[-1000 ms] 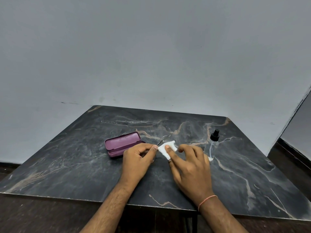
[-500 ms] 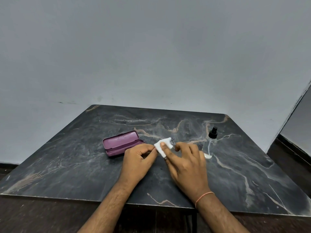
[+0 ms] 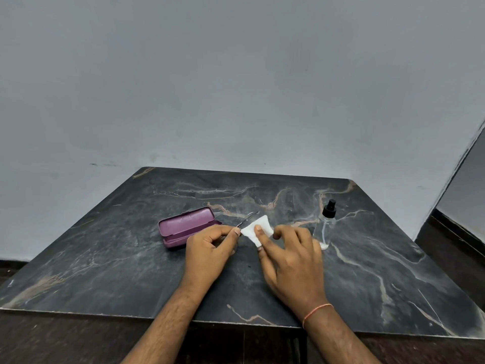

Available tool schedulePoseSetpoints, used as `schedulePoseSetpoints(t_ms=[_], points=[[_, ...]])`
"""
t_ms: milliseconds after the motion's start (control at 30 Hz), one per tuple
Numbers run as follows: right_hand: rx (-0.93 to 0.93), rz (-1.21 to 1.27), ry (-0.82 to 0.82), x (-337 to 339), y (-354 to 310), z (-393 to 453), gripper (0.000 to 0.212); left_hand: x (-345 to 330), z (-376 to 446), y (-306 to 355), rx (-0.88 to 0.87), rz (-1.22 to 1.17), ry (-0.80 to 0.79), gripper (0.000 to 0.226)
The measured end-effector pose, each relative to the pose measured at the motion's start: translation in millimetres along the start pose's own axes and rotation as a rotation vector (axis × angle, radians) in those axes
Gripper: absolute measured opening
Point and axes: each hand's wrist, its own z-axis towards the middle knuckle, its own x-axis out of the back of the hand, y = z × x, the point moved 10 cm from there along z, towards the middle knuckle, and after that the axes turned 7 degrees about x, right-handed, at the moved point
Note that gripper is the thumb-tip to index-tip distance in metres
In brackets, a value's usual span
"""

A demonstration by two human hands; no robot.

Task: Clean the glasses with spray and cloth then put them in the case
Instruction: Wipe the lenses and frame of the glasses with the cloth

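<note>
Thin-framed glasses are mostly hidden; only a metal arm shows above my hands. My left hand pinches the frame between thumb and forefinger. My right hand pinches a small white cloth folded around part of the glasses, thumb on top. The purple case lies open on the table just left of my left hand. A clear spray bottle with a black nozzle stands upright to the right of my right hand.
Everything sits on a dark marble table pushed against a grey wall. Its front edge runs just under my forearms. A dark floor strip shows at the far right.
The cloth in my right hand has shifted slightly right along the glasses, and the metal arm shows again above my left thumb. The case and bottle stayed put.
</note>
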Motion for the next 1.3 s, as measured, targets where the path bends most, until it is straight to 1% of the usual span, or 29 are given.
schedulePoseSetpoints(t_ms=[67, 167, 200, 267, 300, 333, 400, 433, 467, 567, 700, 833, 967, 1133, 1200, 1300], points=[[-0.014, 0.040, 0.003, 0.8, 2.0, -0.8, 0.036, 1.0, 0.4, -3.4, 0.027, -0.023, 0.010, 0.021], [-0.075, 0.155, 0.036, 2.0, 8.7, -2.4, 0.015, 1.6, -0.3, -5.3, 0.055, -0.064, 0.022, 0.009], [-0.102, 0.219, 0.053, 2.0, 12.6, -2.8, 0.011, 1.5, -0.4, -6.0, 0.060, -0.064, 0.024, 0.009], [-0.163, 0.397, 0.083, -0.2, 22.3, -2.2, 0.013, -0.1, -0.9, -3.8, 0.044, -0.020, 0.023, 0.013], [-0.230, 0.527, 0.087, -3.8, 30.2, -1.5, 0.014, -1.4, -1.3, -0.1, 0.022, 0.008, 0.017, 0.014], [-0.335, 0.705, 0.079, -10.8, 39.5, -2.7, 0.014, -2.5, -2.0, 4.7, -0.006, 0.036, 0.013, 0.014], [-0.615, 1.128, 0.037, -31.5, 49.1, -8.7, 0.017, -4.4, -3.0, 11.7, -0.056, 0.087, 0.009, 0.015], [-0.734, 1.273, 0.007, -41.4, 50.2, -13.3, 0.019, -5.5, -3.5, 13.2, -0.068, 0.103, 0.004, 0.015], [-0.811, 1.341, -0.026, -48.7, 51.2, -17.8, 0.020, -6.6, -4.0, 14.2, -0.077, 0.114, -0.005, 0.013], [-0.885, 1.379, -0.069, -57.5, 54.9, -24.4, 0.023, -10.0, -4.8, 16.4, -0.094, 0.133, -0.036, 0.008], [-0.944, 1.500, -0.065, -57.7, 53.5, -26.7, 0.023, -13.3, -5.4, 13.5, -0.067, 0.101, -0.077, 0.020], [-1.004, 1.627, -0.048, -59.1, 52.5, -27.9, 0.029, -17.3, -5.6, 9.2, -0.044, 0.093, -0.112, 0.025], [-1.008, 1.702, -0.021, -58.9, 51.4, -27.7, 0.019, -19.6, -6.5, 15.1, -0.123, 0.170, -0.112, 0.011], [-1.021, 1.732, -0.011, -59.4, 51.0, -28.6, 0.021, -16.7, -9.0, 21.0, -0.145, 0.185, -0.082, 0.022], [-1.045, 1.750, 0.017, -59.4, 53.9, -30.1, 0.022, -17.2, -7.6, 13.2, -0.086, 0.159, -0.106, 0.025], [-1.075, 1.781, 0.046, -60.3, 56.0, -32.3, 0.024, -16.9, -5.5, 5.1, -0.015, 0.180, -0.131, 0.037]])
